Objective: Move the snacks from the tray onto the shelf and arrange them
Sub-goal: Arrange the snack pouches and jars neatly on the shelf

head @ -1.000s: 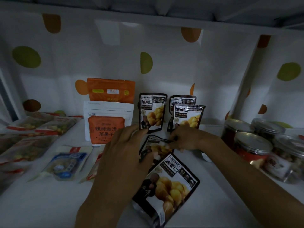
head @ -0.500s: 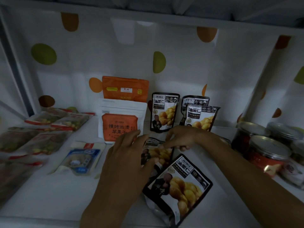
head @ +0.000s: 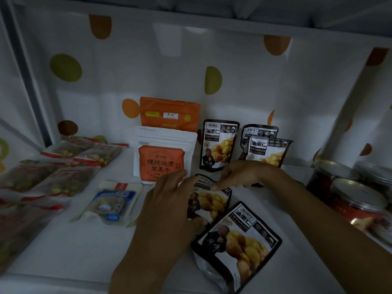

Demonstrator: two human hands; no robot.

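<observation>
A black chestnut pouch [head: 210, 201] lies on the white shelf [head: 84, 247], just in front of three like pouches standing at the back [head: 218, 145], [head: 259, 132], [head: 268, 151]. My left hand [head: 167, 211] grips its left edge, thumb under the lower corner. My right hand [head: 244, 175] pinches its top edge with the fingertips. Another chestnut pouch [head: 237, 245] lies flat nearer to me, overlapping the held one's lower corner. The tray is out of view.
An orange pouch [head: 169, 113] stands behind a white and orange zipper pouch [head: 163, 153]. A blue and white packet [head: 110, 202] and several clear red-edged packets [head: 63, 177] lie to the left. Metal-lidded jars [head: 350, 200] crowd the right side.
Both hands stay on the same lying pouch and have shifted only slightly. My head has turned, so the whole shelf sits further right in the view.
</observation>
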